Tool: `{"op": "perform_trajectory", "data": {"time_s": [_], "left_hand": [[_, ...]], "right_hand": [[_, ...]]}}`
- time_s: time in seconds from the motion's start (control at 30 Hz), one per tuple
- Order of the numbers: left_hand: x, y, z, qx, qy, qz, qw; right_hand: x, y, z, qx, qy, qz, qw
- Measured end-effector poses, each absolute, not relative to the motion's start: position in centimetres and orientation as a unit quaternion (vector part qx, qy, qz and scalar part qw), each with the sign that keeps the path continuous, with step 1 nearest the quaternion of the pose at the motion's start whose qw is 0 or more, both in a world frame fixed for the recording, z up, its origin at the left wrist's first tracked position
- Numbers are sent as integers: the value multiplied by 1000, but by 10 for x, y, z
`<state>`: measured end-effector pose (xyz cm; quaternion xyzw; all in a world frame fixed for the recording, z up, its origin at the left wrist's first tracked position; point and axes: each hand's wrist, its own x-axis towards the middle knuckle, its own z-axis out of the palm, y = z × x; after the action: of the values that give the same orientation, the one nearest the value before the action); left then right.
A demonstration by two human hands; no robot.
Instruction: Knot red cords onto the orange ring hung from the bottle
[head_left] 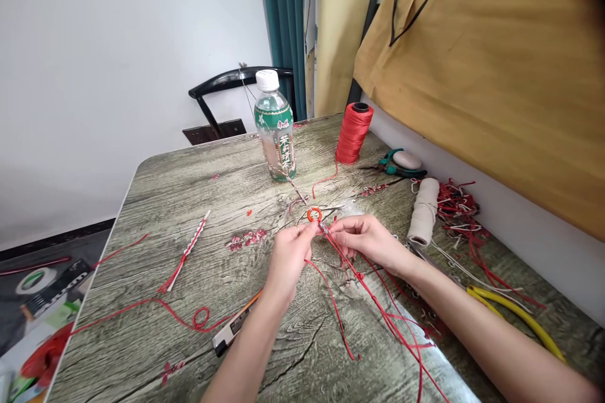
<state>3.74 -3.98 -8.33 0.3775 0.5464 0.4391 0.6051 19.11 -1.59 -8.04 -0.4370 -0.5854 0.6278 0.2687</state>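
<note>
My left hand and my right hand meet over the middle of the wooden table. Both pinch thin red cords just below a small orange ring. The fingers of both hands are closed on the cords. The cords trail back toward me across the table. A taut thread runs from the ring up to a water bottle standing behind it.
A red thread spool stands at the back right, scissors beside it, a white cord spool and a tangle of red and white offcuts further right. A braided strip, a lighter and a yellow tube lie around. A chair stands behind.
</note>
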Motion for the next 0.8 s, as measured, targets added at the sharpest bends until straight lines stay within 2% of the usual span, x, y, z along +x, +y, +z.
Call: {"op": "perform_trajectory", "data": {"time_s": [0.47, 0.8], "left_hand": [[45, -43, -72, 347, 568, 437, 605], [46, -43, -73, 354, 563, 426, 613]], "right_hand": [[192, -17, -84, -423, -567, 659, 257], [193, -20, -80, -412, -652, 592, 236]]}}
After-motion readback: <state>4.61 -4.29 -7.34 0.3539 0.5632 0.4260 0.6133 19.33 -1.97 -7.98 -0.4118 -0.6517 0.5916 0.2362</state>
